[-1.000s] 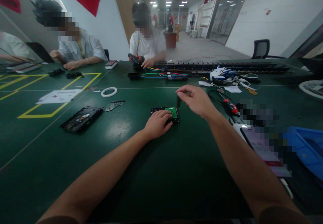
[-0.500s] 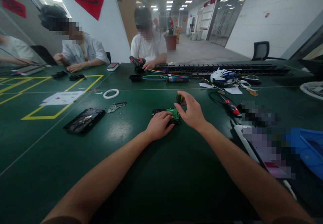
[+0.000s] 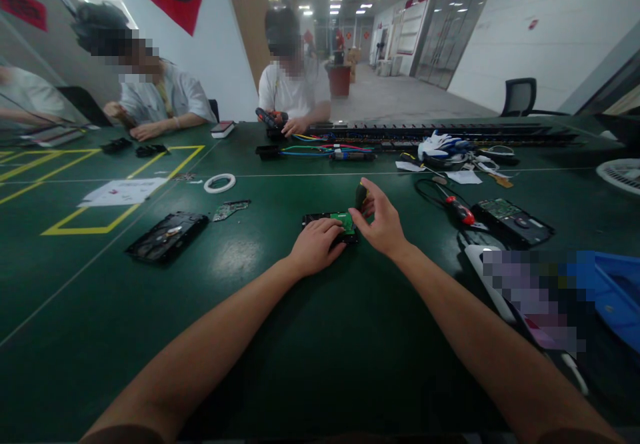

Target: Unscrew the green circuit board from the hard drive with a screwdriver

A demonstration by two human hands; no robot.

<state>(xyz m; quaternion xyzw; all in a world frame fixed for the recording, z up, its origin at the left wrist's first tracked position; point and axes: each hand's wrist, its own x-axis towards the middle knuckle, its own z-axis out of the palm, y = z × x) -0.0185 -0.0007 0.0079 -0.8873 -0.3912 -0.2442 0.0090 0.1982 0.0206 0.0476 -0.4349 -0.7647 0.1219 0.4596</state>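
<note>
A hard drive [image 3: 345, 219] with its green circuit board facing up lies on the green table in front of me. Over its left and near part is my left hand [image 3: 319, 244], fingers laid across the board and thumb along the near edge, gripping it against the table. At the drive's right end, my right hand [image 3: 379, 219] pinches the dark handle of a screwdriver [image 3: 360, 196] with yellow on it. The handle stands nearly upright; its shank and tip are hidden by my fingers.
Left lie an opened drive casing [image 3: 167, 237], a loose circuit board [image 3: 231, 210] and a white tape ring [image 3: 219, 183]. To the right are a red screwdriver [image 3: 460, 211], another hard drive [image 3: 515, 223] and a blue bin [image 3: 610, 291]. Co-workers sit across the table behind cables [image 3: 320, 149].
The screwdriver handle has shifted slightly right and turned in my right fingers, which have curled more. My left hand and the hard drive stay in place.
</note>
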